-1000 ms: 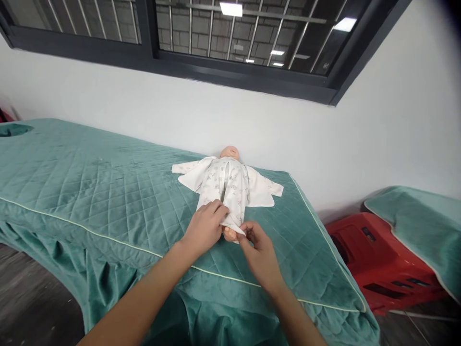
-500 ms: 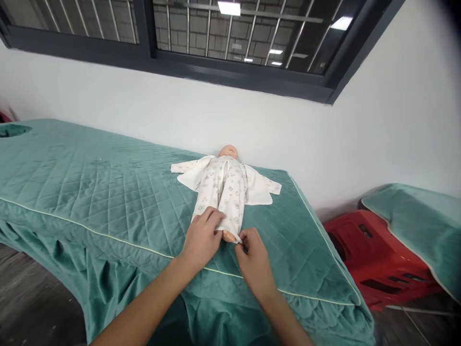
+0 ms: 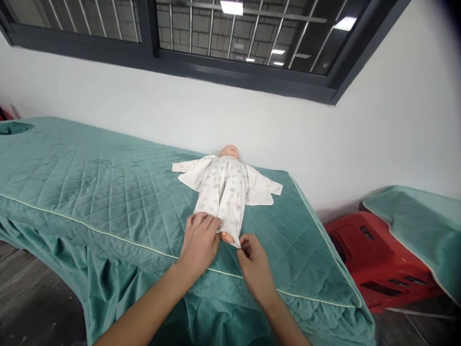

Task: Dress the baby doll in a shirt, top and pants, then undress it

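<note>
Currently: right hand [image 3: 254,259], pinching the hem corner of a printed garment [image 3: 235,197], beside one foot [image 3: 226,237]; left hand [image 3: 200,241], curled over the fabric, grip unclear. Doll [image 3: 229,152], wearing it, lies beyond both on the bed [image 3: 108,178]. Even tension seems best.

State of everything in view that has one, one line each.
Doll, lying flat, head toward the wall
Printed trousers, on the doll, one hem stretched to a corner
Foot, showing at that hem
White top, spread to both sides
Left hand, on the trousers, grip unclear
Right hand, pinching the hem corner
Window, barred
</note>
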A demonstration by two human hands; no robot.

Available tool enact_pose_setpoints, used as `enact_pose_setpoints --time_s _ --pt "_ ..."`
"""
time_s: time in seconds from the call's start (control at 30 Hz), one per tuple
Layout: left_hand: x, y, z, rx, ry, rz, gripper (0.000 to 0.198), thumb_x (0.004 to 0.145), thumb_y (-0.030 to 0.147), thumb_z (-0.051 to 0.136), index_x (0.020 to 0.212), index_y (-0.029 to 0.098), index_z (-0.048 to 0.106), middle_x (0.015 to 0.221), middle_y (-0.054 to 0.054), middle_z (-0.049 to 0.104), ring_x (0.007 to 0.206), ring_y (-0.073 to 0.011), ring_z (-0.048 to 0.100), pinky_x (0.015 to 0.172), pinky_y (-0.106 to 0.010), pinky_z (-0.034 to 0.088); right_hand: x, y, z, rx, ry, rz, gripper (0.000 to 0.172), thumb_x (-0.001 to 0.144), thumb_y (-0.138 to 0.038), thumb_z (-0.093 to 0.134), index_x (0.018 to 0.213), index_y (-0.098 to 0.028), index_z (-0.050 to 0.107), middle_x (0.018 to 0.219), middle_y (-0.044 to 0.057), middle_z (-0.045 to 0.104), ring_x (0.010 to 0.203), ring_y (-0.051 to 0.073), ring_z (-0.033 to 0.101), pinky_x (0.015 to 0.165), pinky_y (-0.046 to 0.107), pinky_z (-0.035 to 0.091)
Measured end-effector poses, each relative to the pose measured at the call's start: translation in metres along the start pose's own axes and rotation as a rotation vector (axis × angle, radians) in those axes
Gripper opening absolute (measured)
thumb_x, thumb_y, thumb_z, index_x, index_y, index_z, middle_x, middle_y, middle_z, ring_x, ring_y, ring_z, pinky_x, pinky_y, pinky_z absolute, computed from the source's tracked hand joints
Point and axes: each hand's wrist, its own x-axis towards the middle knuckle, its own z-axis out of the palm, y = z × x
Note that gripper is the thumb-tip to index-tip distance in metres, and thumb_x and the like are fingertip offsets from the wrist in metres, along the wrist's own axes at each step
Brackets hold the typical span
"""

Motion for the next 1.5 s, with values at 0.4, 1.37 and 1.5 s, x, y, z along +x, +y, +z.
enact_pose_setpoints --time_s 0.4,1.37,1.5 --pt "0.004 0.011 -0.014 -0.204 0.117 0.169 0.013 0.092 0.015 0.049 0.097 0.019 0.061 0.091 -0.004 0.067 0.092 -0.0204 0.054 0.087 -0.039 0.041 0.007 -0.017 0.009 -0.203 0.137 -0.195 0.018 0.093 -0.03 0.053 0.109 -0.021 0.054 0.102 0.007 0.057 0.093 0.023 0.054 0.079 0.037 0.046" --pt "0.147 -0.135 0.053 -0.163 0.195 -0.064 0.036 0.093 0.017 0.04 0.123 0.017 0.06 0.129 -0.01 0.062 0.125 -0.021 0.054 0.112 -0.044 0.041 0.24 -0.013 -0.025 -0.104 0.238 -0.231 0.025 0.079 -0.025 0.05 0.101 -0.02 0.06 0.112 0.01 0.064 0.102 0.024 0.06 0.092 0.043 0.049" --pt "0.214 -0.144 0.066 -0.185 0.237 -0.078 0.028 0.094 0.023 0.044 0.111 0.017 0.065 0.124 -0.01 0.064 0.124 -0.0226 0.053 0.111 -0.043 0.041 0.302 -0.011 -0.005 -0.046 0.222 -0.178 0.027 0.078 -0.032 0.053 0.101 -0.019 0.063 0.112 0.01 0.067 0.097 0.024 0.063 0.092 0.043 0.047"
